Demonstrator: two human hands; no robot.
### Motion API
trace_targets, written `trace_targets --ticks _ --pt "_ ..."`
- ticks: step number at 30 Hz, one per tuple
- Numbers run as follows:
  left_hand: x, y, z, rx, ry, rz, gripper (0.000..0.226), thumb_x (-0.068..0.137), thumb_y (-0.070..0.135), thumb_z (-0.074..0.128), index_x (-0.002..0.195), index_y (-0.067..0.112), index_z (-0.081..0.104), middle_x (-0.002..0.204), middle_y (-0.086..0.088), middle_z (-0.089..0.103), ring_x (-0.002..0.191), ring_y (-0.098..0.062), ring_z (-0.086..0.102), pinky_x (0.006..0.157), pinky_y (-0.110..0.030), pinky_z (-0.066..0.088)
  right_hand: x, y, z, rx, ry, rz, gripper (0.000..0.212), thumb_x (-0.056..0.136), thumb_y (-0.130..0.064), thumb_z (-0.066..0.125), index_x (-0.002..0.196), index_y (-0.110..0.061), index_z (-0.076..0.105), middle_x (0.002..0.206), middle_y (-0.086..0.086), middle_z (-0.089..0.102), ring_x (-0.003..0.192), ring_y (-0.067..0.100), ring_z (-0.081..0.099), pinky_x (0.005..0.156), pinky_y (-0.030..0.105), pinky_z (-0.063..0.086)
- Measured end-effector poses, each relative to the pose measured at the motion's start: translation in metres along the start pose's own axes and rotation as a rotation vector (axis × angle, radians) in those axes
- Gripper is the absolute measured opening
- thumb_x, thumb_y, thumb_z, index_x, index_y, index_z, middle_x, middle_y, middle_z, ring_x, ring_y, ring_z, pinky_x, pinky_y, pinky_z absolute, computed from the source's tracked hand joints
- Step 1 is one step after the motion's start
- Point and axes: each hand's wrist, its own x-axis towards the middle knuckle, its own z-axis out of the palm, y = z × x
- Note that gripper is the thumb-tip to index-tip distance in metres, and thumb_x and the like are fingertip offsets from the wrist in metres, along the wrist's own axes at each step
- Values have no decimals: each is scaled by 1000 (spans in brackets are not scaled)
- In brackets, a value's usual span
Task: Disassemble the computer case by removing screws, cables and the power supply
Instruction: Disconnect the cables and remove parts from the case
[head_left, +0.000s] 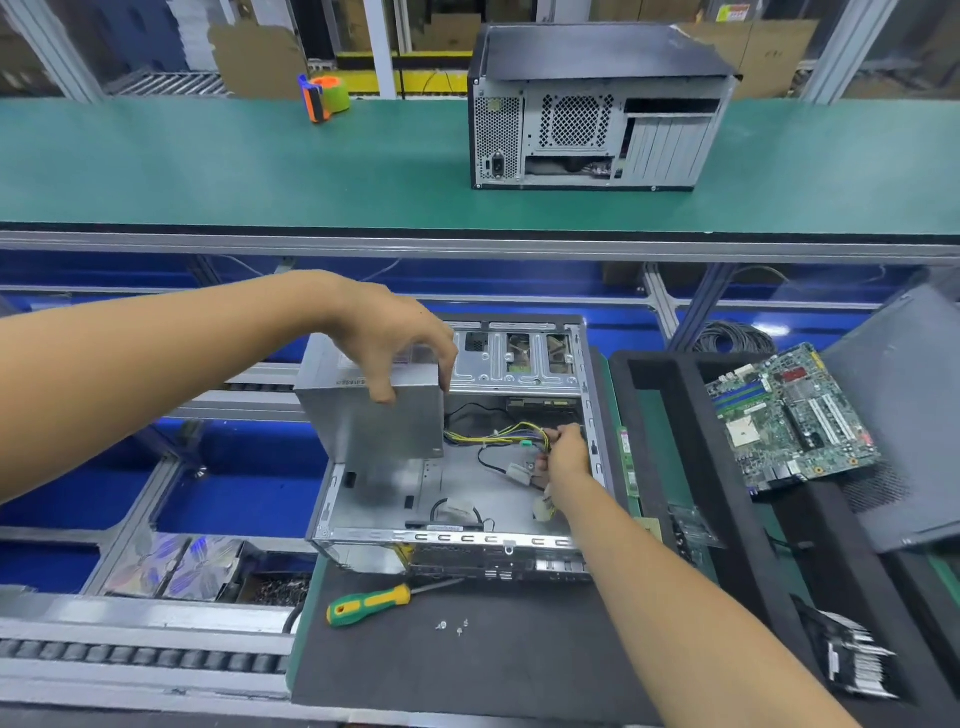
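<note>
Left hand (384, 343) grips the tilted power supply (379, 415) above the open case (457, 538), while the right hand (563, 457) pinches its cable bundle (498, 434).

I see a second computer tower (597, 111) and an orange tape dispenser (323, 97) on the green conveyor belt (208, 166), and a motherboard (789, 415) lying at right.

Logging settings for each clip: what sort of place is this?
Likely an electronics disassembly line in a factory: a green conveyor belt, a second computer case on it, and a removed motherboard beside the workstation.
</note>
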Motion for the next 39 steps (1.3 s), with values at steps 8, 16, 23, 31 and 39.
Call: trace_targets --ticks 8,16,23,31,39 --pt "-4 -29 0 -413 158 -46 49 67 41 85 112 47 68 111 23 68 97 0 67 79 -24 54 -21 -3 0 407 -284 153 34 102 -37 35 90 -10 52 76 21 73 50 24 65 50 30 56" --pt "1 -37 10 -525 258 -101 42 69 35 86 108 40 69 108 16 72 97 -9 70 87 -37 59 -24 -7 -13 582 -627 62 37 107 -44 25 115 -16 48 126 31 65 113 42 68 90 55 58" --pt "10 -29 27 -574 311 -108 46 65 41 87 106 41 65 107 19 67 94 -5 68 82 -33 56 -25 -7 -16 553 -529 4 28 104 -42 32 106 -15 40 124 30 66 115 47 65 103 67 44" --pt "-1 -24 63 -496 314 -97 52 62 46 87 108 47 63 107 24 52 102 -3 57 90 -35 52 -33 -1 -14 364 -391 -26 37 104 -34 32 89 -10 56 107 16 72 83 32 75 65 37 59" --pt "22 4 110 -274 470 -316 56 60 64 78 108 49 55 106 20 50 100 -6 53 73 -34 46 -27 6 -13 81 -248 -162 23 101 -17 40 95 -13 62 102 8 69 61 16 63 57 30 49"
